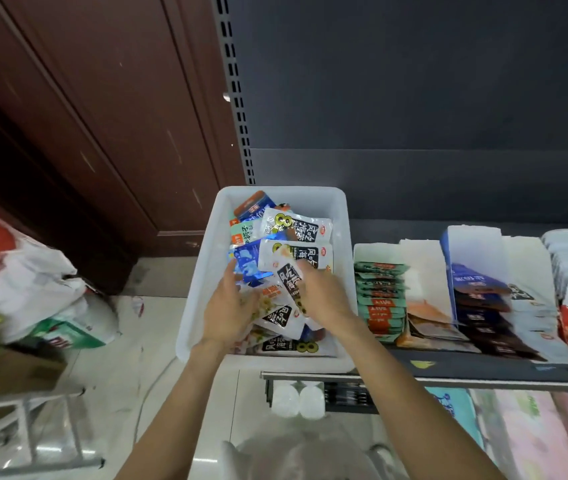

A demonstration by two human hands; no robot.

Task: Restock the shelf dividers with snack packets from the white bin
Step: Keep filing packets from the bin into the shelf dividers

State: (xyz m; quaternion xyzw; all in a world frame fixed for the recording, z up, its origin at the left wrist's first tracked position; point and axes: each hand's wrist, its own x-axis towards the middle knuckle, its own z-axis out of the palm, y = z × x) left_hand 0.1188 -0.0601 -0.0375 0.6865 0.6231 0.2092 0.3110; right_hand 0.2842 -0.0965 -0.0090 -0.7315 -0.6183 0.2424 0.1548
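Note:
A white bin (pixel 199 271) stands at the left end of the dark shelf (pixel 483 370), filled with several mixed snack packets (pixel 296 230). Both hands are inside the bin over the pile. My right hand (pixel 324 296) pinches a black-and-white packet (pixel 291 280) at its edge. My left hand (pixel 229 310) rests on the packets with fingers spread and nearly straight, beside a blue packet (pixel 248 261). To the right of the bin, rows of packets stand between shelf dividers (pixel 449 268).
White and green plastic bags (pixel 33 292) lie on the floor to the left, near a wire rack (pixel 33 427). A brown wooden panel (pixel 102 116) rises behind them. A lower shelf holds pink and blue packs (pixel 535 434). The shelf's upper back is dark.

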